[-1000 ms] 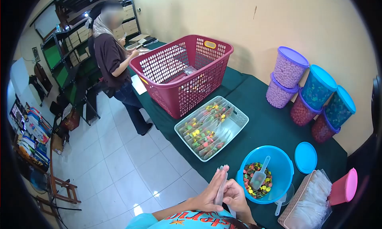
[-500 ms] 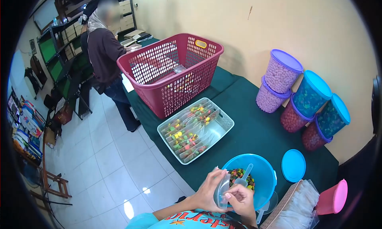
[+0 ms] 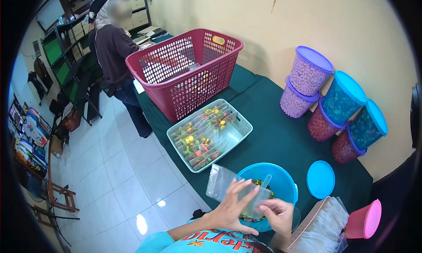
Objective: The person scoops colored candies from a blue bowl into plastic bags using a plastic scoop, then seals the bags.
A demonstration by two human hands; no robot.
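Note:
Above the blue bucket (image 3: 290, 178), my right hand (image 3: 278, 215) pinches one end of a clear plastic bag (image 3: 218, 182). The bag looks flat and stretches left behind the fingers of my left hand (image 3: 231, 209). That hand has its fingers spread and its thumb apart, over or against the bag; whether it touches is hard to tell. Inside the bucket, partly hidden by my hands, are small colourful round candies (image 3: 257, 182) and a translucent scoop (image 3: 267, 181). A white tray (image 3: 237, 132) beyond holds several clear bags filled with similar candies (image 3: 198, 141).
A maroon laundry basket (image 3: 184, 92) stands behind the tray. Stacked lidded tubs (image 3: 307, 77) line the wall side. Near my right arm are a blue lid (image 3: 321, 179), a box of empty plastic bags (image 3: 323, 229) and a pink container (image 3: 362, 220). Another person (image 3: 116, 55) stands at the far end.
The plastic bag, earlier upright between both hands, now extends flat to the left. My left fingers have spread apart. The view has shifted slightly.

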